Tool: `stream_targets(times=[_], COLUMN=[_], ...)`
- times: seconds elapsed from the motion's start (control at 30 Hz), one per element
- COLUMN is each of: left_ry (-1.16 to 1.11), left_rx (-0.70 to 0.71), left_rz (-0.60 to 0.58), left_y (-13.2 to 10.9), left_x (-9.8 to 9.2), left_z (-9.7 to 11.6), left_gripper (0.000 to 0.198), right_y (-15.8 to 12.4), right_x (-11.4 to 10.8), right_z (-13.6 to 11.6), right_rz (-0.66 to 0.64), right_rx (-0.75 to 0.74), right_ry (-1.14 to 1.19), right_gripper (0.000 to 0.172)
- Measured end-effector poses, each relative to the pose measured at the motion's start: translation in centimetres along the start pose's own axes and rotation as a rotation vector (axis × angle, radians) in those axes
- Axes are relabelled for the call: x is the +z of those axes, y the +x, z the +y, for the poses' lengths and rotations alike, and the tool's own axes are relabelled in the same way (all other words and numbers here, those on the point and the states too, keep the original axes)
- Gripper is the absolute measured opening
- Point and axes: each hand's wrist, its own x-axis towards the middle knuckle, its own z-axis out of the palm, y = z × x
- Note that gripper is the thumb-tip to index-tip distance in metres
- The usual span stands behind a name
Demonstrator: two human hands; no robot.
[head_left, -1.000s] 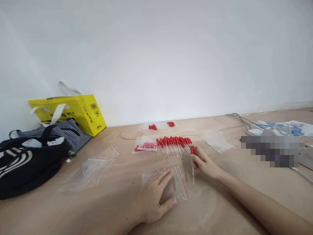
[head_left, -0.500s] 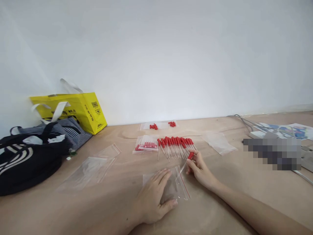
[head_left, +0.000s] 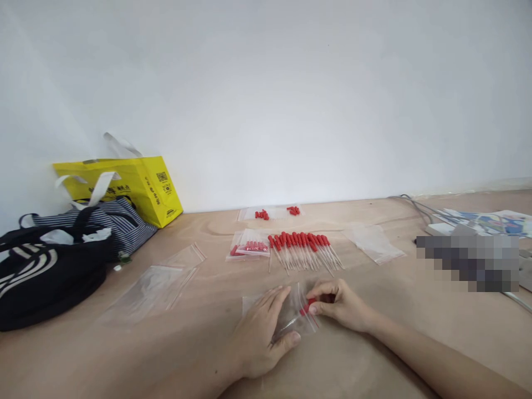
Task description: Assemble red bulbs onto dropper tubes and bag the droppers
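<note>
My right hand (head_left: 343,306) pinches the red rubber bulb of a dropper (head_left: 306,306). The dropper's clear stem lies inside a clear zip-lock bag (head_left: 308,327), and its bulb is at the bag's mouth. Fingers stretched out and thumb apart, my left hand (head_left: 262,332) rests on that bag and covers part of it. Beyond my hands, a row of red-bulbed droppers (head_left: 301,240) lies side by side with stems towards me. Just left of the row are overlapping zip-lock bags (head_left: 254,247) with red-bulbed droppers inside.
Flat clear bags (head_left: 152,285) are spread on the left, and another clear bag (head_left: 374,244) lies right. A bag with red bulbs (head_left: 272,213) is near the wall. A yellow bag (head_left: 153,191), a striped bag and a black bag (head_left: 54,282) stand left; cables and papers (head_left: 494,221) lie right.
My right hand has come down and left, bringing the dropper from beside the bag's mouth into the bag, stem first. My left hand has stayed on the bag.
</note>
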Motion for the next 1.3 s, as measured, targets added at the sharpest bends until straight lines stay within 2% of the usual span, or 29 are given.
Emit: stream_targets(times=[0.1,0.3,0.47,0.57,0.67,0.83,0.9,1.0,1.1,1.3], left_ry=[-0.013,-0.022,-0.01,-0.011,-0.007,-0.015,-0.029,-0.05,-0.048,-0.036], left_rx=[0.006,-0.008,-0.014,-0.031,-0.032,-0.016,-0.016,-0.001,0.007,0.001], left_rz=[0.02,0.027,0.046,0.04,-0.038,-0.058,-0.057,-0.063,-0.073,-0.066], left_y=[0.0,0.2,-0.1,-0.9,-1.7,-2.1,-2.1,-2.1,-2.1,-2.1], left_x=[0.0,0.2,-0.5,-1.4,-2.0,-2.0,-2.1,-2.2,-2.3,-2.5], left_z=[-0.1,-0.1,-0.4,-1.2,-2.2,-3.0,-3.0,-3.0,-2.9,-2.7], left_gripper=[0.063,0.063,0.062,0.068,0.069,0.067,0.067,0.066,0.066,0.065], right_y=[-0.1,0.0,0.3,1.0,2.3,6.3,8.1,10.5,11.9,13.0], right_x=[-0.1,0.4,-0.2,-1.2,-1.4,1.3,2.8,4.6,5.3,5.4], right_z=[-0.5,-0.6,-0.3,0.4,0.6,-1.7,-2.9,-4.0,-4.2,-4.2], right_rz=[-0.099,-0.1,-0.11,0.06,0.244,0.249,0.274,0.219,0.181,0.134], right_rx=[-0.04,-0.073,-0.073,-0.022,0.01,0.049,0.104,0.254,0.339,0.386], right_ry=[-0.012,-0.106,-0.126,-0.137,-0.284,-0.663,-0.785,-0.927,-0.97,-0.978], right_gripper=[0.023,0.014,0.021,0.022,0.021,0.018,0.02,0.029,0.027,0.02])
